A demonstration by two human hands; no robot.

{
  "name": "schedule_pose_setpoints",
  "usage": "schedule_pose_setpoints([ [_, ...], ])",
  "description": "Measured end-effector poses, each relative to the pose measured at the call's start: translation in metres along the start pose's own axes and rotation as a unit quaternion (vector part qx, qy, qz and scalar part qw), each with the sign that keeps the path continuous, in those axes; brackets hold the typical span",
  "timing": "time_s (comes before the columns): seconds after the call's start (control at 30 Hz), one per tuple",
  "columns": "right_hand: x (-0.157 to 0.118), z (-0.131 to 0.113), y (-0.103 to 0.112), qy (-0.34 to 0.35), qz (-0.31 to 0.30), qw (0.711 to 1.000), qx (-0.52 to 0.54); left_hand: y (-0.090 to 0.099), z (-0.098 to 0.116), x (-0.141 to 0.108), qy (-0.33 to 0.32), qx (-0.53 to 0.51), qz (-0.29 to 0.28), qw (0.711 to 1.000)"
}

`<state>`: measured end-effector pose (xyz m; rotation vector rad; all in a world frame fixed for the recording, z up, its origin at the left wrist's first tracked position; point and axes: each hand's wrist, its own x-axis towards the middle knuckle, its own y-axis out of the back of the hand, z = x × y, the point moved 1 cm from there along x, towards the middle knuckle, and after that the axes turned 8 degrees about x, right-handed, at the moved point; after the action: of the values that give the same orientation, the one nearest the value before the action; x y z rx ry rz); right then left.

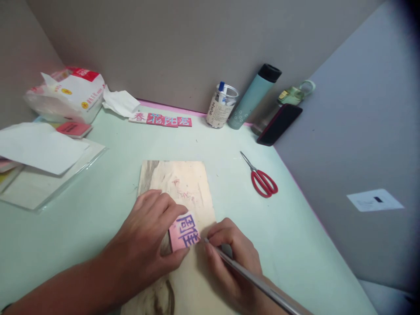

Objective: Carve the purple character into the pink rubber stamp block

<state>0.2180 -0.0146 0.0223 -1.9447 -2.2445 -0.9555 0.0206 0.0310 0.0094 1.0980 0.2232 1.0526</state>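
Observation:
My left hand [154,232] grips a small pink carving block [179,236] between thumb and fingers and holds it against a wooden board [193,175]. A Chinese character in purple lines covers the block's face. In my right hand [232,249] is a slim, pen-like metal carving knife [249,275], its front end at the block's right edge. The tip itself is too small to make out. Pale cuts show at that edge of the character, and reddish marks are on the board above the block.
Red-handled scissors [264,181] lie to the right. At the back are carved character blocks [169,120], a pen jar [219,109], a teal flask [252,96], a green-lidded bottle [292,96] and a leaning phone [280,124]. Paper sheets [42,146] and a tissue pack [72,96] are left.

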Motion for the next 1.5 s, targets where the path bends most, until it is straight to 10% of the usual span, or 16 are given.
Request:
schedule_pose_setpoints([
  [0.8,0.0011,0.0007,-0.0022,0.061,-0.015,0.995,-0.083,0.0013,0.0015,0.0006,-0.016,0.012,-0.011,1.000],
  [1.5,0.0053,-0.0046,0.0038,-0.064,-0.025,0.997,-0.026,0.0023,0.0008,-0.0002,-0.010,0.016,-0.007,1.000],
])
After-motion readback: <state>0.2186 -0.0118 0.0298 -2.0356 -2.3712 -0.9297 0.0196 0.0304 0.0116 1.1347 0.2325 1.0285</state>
